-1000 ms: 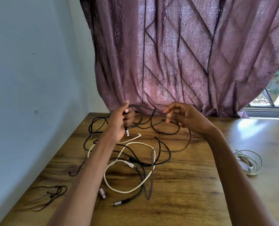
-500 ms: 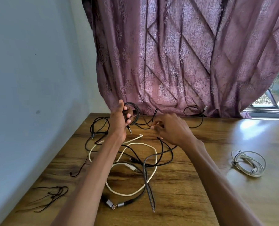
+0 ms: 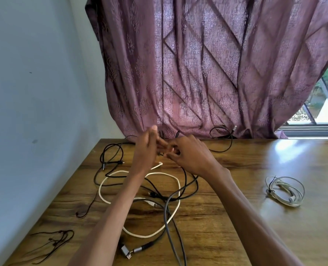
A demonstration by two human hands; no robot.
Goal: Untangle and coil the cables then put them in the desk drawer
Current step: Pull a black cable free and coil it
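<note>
A tangle of cables lies on the wooden desk: a white cable, a grey cable with an angled plug and black cables. My left hand is raised over the far side of the tangle, thumb up, holding a black cable that is mostly hidden behind it. My right hand is pressed against the left one, its curled fingertips pinching the same black cable near a small plug. That cable's far end loops along the curtain foot. No drawer is in view.
A coiled pale cable lies alone on the right of the desk. Thin black earphones lie at the near left corner. A blue wall runs along the left edge; a purple curtain hangs behind.
My right hand has moved left from open air to meet my left hand and pinch the black cable. The cable's free end has dropped by the curtain. The left hand hardly moved.
</note>
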